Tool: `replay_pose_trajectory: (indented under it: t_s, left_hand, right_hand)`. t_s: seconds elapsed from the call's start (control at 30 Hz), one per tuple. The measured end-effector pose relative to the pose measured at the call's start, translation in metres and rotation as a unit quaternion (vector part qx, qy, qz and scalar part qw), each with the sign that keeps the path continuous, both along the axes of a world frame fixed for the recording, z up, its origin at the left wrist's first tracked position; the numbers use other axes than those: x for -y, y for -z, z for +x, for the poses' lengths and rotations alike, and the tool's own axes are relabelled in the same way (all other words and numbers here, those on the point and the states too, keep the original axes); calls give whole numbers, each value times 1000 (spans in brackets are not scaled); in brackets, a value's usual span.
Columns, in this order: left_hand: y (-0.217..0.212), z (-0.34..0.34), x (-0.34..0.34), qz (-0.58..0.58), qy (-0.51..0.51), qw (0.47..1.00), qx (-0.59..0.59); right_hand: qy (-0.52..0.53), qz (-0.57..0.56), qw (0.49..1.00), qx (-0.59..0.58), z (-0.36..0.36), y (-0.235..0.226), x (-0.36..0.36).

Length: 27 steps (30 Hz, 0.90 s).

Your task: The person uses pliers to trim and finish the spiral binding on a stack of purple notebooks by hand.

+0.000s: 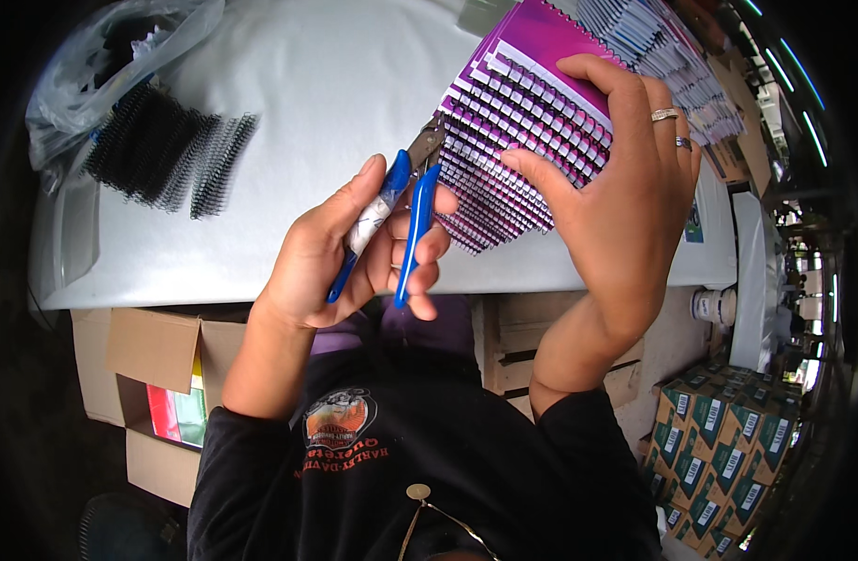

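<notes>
In my left hand is a pair of wire cutters with blue handles, one wrapped in white tape. The fingers close round the handles, and the steel jaws are at the left corner of a stack of spiral-bound notebooks. The notebooks have purple covers, white page edges and black coils, and they lie in overlapping rows. My right hand is spread over the right part of the stack, thumb and forefinger apart at the coils and top cover. Its other fingertips are hidden.
On the white-covered table, loose black spiral coils lie at the left beside a clear plastic bag. More bound notebooks stand at the far right. Below are an open cardboard box at left and stacked printed boxes at right.
</notes>
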<state>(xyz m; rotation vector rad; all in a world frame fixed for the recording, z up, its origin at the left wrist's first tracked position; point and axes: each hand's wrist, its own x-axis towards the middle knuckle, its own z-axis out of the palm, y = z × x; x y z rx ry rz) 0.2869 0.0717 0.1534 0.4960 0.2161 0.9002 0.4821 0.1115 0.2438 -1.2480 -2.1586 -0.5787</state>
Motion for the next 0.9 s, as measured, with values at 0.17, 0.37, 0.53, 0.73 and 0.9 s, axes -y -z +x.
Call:
replay_pose_trajectory:
  t_s: [0.17, 0.37, 0.53, 0.73, 0.9]
  left_hand:
    - [-6, 21, 7, 251, -271, 694, -618]
    - [5, 4, -4, -38, 8, 999, 31]
    - [-11, 19, 5, 252, -260, 654, -665]
    - [8, 5, 2, -17, -44, 994, -97]
    - [-4, 14, 7, 197, -211, 758, -585]
  right_hand:
    - [25, -1, 999, 24, -2, 3, 1]
    - [41, 15, 999, 20, -4, 7, 3]
    - [38, 2, 999, 10, -2, 10, 2]
    - [77, -5, 997, 31, -10, 12, 7]
    - [75, -9, 997, 31, -8, 15, 8]
